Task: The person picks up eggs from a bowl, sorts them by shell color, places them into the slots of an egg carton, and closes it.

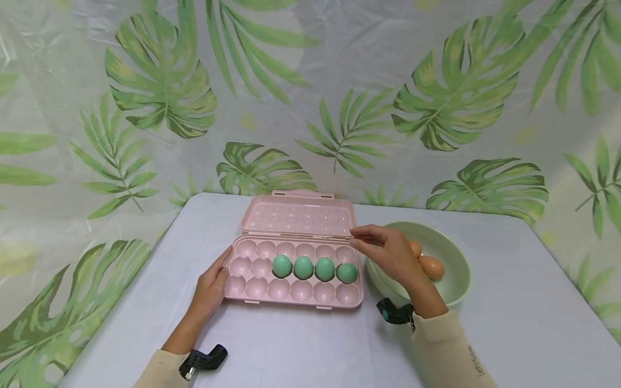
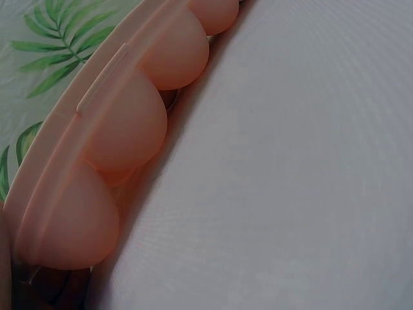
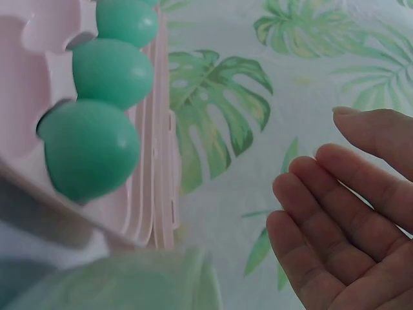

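A pink plastic egg carton lies on the table with its lid folded back. Several green eggs fill the right part of its middle row; the front and back rows hold none. My left hand grips the carton's left end, with fingers partly hidden beneath it in the left wrist view. Near the carton's back right corner hovers my right hand, its fingers extended and nothing between them. In the right wrist view the palm and loosely straight fingers show beside the green eggs.
To the right of the carton stands a pale green bowl, partly behind the right hand and wrist. Brown eggs lie inside it. A white cloth covers the table, and a leaf-patterned sheet hangs behind.
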